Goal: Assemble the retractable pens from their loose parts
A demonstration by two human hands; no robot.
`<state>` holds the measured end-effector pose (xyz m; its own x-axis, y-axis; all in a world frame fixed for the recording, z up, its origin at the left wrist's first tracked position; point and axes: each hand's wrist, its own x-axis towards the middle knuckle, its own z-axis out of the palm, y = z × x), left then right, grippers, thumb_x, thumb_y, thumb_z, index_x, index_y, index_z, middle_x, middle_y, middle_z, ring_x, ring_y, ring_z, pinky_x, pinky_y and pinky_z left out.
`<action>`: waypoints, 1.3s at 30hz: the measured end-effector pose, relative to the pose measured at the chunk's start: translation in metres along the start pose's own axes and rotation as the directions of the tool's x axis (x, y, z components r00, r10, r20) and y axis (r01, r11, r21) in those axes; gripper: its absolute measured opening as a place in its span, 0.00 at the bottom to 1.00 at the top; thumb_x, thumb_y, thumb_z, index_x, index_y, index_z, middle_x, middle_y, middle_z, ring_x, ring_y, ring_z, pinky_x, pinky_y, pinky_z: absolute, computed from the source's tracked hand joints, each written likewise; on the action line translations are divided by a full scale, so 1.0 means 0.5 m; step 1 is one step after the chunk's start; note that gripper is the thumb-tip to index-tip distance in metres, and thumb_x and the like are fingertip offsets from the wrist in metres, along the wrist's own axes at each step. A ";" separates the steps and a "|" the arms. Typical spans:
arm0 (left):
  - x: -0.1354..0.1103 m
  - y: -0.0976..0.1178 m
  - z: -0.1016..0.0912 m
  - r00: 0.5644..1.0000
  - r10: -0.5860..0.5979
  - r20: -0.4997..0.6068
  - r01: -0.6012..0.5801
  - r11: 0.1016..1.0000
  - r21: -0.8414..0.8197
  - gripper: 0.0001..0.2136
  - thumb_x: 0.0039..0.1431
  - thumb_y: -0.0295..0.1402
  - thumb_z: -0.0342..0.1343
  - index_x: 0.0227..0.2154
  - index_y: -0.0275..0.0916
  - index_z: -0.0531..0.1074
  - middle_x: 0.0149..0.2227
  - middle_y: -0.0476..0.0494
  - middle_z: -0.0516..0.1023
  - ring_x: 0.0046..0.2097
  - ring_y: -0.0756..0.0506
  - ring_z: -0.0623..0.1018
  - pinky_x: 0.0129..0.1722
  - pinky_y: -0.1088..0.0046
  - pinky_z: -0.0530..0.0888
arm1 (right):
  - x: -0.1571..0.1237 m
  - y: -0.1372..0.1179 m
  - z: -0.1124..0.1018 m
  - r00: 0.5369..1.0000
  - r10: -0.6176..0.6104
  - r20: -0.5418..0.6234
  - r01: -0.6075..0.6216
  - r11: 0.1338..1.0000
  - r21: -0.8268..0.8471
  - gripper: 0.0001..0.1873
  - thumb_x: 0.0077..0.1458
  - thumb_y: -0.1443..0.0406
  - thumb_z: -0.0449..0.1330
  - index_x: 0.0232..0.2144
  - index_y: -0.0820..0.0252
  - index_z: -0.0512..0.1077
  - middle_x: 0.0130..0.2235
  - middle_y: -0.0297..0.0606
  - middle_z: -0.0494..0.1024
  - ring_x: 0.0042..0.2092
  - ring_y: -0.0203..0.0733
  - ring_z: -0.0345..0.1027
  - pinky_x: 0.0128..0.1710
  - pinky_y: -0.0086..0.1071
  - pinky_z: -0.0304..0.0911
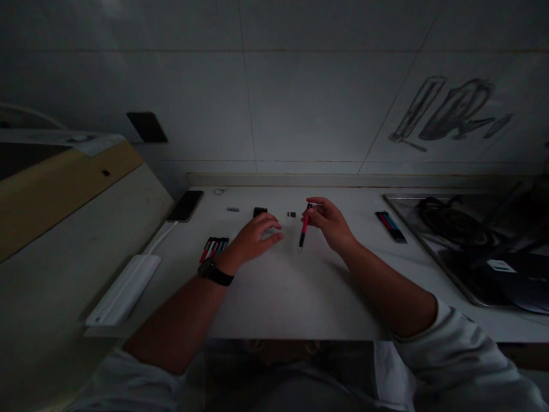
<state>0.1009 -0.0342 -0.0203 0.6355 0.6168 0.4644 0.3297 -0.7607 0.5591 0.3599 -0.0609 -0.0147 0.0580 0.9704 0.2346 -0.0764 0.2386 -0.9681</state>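
My right hand (pixel 326 222) pinches a red and black pen (pixel 305 230) near its upper end, with the pale tip pointing down over the counter. To its left, my left hand (pixel 258 236) holds nothing, its fingers apart and slightly curled. Just behind the left fingers lies a row of small black parts (pixel 259 211). Between the hands, farther back, sit a few tiny dark pieces (pixel 291 214). A row of small springs or similar metal bits (pixel 233 209) is farther left. Several red, white and blue pen barrels (pixel 214 248) lie beside my left wrist, partly behind it.
At the right lie several assembled-looking pens (pixel 390 227), near a metal-rimmed sink or hob (pixel 433 252) with dark items on it. On the left are a phone (pixel 187 206), a white power strip (pixel 124 290) and a thin ring (pixel 220 191). A tiled wall (pixel 300 109) stands behind.
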 end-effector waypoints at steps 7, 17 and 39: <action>-0.001 0.000 -0.001 0.999 -0.005 0.036 0.003 0.998 0.055 0.11 0.71 0.42 0.56 0.46 0.42 0.76 0.50 0.41 0.76 0.53 0.43 0.77 0.56 0.60 0.74 | 0.007 -0.012 -0.011 0.996 -0.031 -0.078 0.028 0.998 -0.048 0.23 0.54 0.49 0.67 0.47 0.49 0.68 0.37 0.31 0.78 0.33 0.38 0.74 0.29 0.32 0.72; -0.005 -0.010 0.006 0.998 -0.005 0.068 0.000 0.997 0.081 0.11 0.70 0.42 0.56 0.45 0.42 0.77 0.49 0.42 0.75 0.52 0.43 0.77 0.56 0.59 0.75 | 0.019 -0.013 -0.024 0.986 -0.021 -0.166 0.019 1.000 -0.018 0.22 0.52 0.51 0.68 0.46 0.50 0.70 0.36 0.31 0.77 0.31 0.37 0.72 0.26 0.31 0.71; -0.009 -0.007 0.009 0.992 -0.027 0.124 0.015 0.995 0.101 0.11 0.70 0.42 0.57 0.44 0.42 0.78 0.49 0.42 0.75 0.51 0.43 0.77 0.55 0.61 0.75 | 0.037 -0.016 -0.061 0.971 -0.052 -0.232 0.048 0.999 -0.025 0.21 0.52 0.50 0.68 0.44 0.49 0.70 0.36 0.30 0.77 0.30 0.36 0.73 0.29 0.32 0.71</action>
<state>0.1003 -0.0353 -0.0275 0.7082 0.6074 0.3599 0.4078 -0.7680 0.4938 0.3922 -0.0458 -0.0053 0.2913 0.9211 0.2582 -0.0486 0.2838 -0.9576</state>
